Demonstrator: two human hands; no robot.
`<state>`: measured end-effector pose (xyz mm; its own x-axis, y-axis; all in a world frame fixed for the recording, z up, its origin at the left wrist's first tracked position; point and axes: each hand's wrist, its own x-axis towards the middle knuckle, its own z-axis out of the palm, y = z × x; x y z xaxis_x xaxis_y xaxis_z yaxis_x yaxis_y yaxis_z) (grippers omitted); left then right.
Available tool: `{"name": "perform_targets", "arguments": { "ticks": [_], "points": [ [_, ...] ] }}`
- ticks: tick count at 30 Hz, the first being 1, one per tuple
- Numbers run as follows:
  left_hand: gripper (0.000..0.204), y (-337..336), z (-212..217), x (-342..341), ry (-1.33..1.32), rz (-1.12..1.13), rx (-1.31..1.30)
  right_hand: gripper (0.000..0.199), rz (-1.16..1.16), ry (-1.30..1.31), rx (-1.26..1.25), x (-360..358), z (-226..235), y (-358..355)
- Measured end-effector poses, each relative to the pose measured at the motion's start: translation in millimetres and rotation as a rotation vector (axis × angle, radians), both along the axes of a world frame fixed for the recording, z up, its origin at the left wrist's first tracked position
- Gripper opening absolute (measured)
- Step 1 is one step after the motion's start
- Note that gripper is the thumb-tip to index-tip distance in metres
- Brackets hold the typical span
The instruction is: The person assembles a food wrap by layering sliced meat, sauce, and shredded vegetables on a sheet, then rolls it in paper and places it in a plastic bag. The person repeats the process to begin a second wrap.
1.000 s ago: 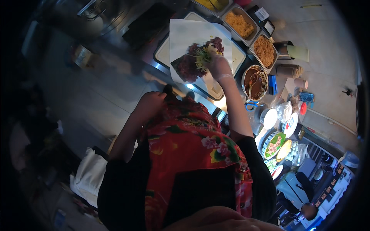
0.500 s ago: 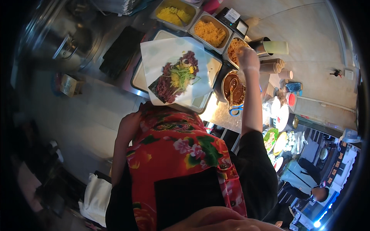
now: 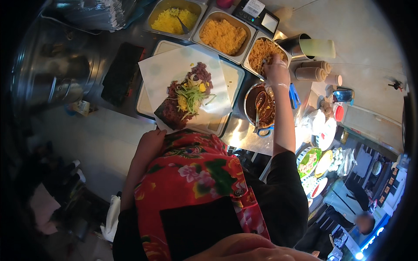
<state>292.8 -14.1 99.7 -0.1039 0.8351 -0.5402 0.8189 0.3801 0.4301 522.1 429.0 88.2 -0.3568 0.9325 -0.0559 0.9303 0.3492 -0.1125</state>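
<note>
My right hand, in a clear glove, reaches into a metal pan of orange-brown shreds. Its fingers are closed in among the shreds, the tips partly buried. Near the counter's front edge, my left hand rests against the red floral apron; most of its fingers are hidden. Ahead of me, white paper lies on a tray. On the paper, a dark seaweed sheet carries purple rice, topped with green shreds and yellow bits.
Pans of yellow shreds and orange crumbs adjoin the tray. A sauce pot holds a spoon below my right wrist. Dark seaweed sheets lie left; squeeze bottles and a phone-like device lie right.
My right hand has dipped lower into the shreds, with its fingers now gathered there. The counter items have shifted left in view; the left hand stays by the counter edge.
</note>
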Motion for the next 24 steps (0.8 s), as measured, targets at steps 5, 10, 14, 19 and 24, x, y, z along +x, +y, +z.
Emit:
{"name": "perform_targets", "arguments": {
  "ticks": [5, 10, 14, 19, 24],
  "points": [
    [0.028, 5.5, 8.6, -1.8, 0.012, 0.094, 0.024, 0.038, 0.056, 0.185, 0.052, 0.3, -5.1, -4.1],
    [0.029, 5.5, 8.1, 1.2, -0.021, 0.114, 0.027, 0.032, 0.179, 0.312, 0.012, 7.6, 5.3, 1.6],
    [0.028, 1.3, 0.7, 6.5, -0.051, 0.103, 0.076, 0.028, 0.125, 0.510, -0.179, 15.7, 6.3, 15.0],
    [0.028, -9.6, -2.3, -3.1, -0.035, 0.071, 0.099, 0.025, -0.016, 0.649, -0.236, 25.1, 0.6, 26.5],
    [0.029, -26.9, -4.7, -25.9, 0.015, -0.011, 0.165, 0.024, -0.014, 0.720, -0.248, 23.0, -1.9, 21.9]
  ]
}}
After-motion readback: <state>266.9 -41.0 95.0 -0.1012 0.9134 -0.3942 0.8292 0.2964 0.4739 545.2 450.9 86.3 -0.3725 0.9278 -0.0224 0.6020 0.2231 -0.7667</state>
